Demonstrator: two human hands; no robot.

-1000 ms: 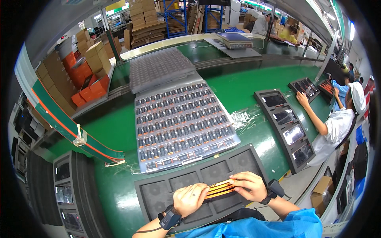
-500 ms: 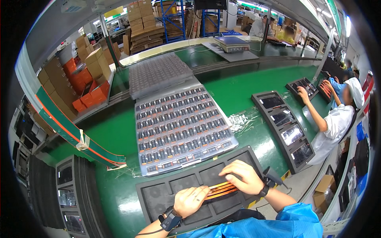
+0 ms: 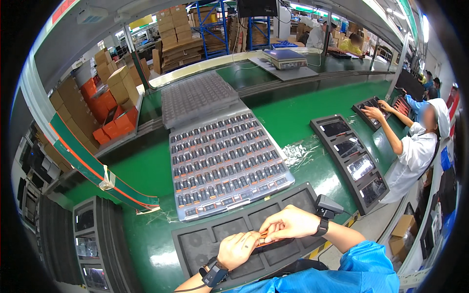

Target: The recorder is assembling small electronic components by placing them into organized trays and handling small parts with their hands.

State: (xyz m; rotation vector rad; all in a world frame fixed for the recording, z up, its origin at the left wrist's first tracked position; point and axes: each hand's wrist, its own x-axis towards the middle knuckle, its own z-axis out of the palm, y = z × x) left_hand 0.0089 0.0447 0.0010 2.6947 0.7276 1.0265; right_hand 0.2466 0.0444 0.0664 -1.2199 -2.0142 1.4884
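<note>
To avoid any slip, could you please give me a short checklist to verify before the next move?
1. Left hand on the orange pieces: ok, holding them.
2. Right hand on the pieces: ok, pinching them.
3. Number of pieces held: cannot tell, the hands cover them.
4. Black foam tray beneath both hands: ok.
5. Clear tray of small parts nearby: ok, just beyond the foam tray.
6. Co-worker's hands away from the foam tray: ok.

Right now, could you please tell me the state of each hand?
Left hand: closed, holding slim orange-and-black strips.
Right hand: closed at the same strips; whether it grips any cannot be told.
</note>
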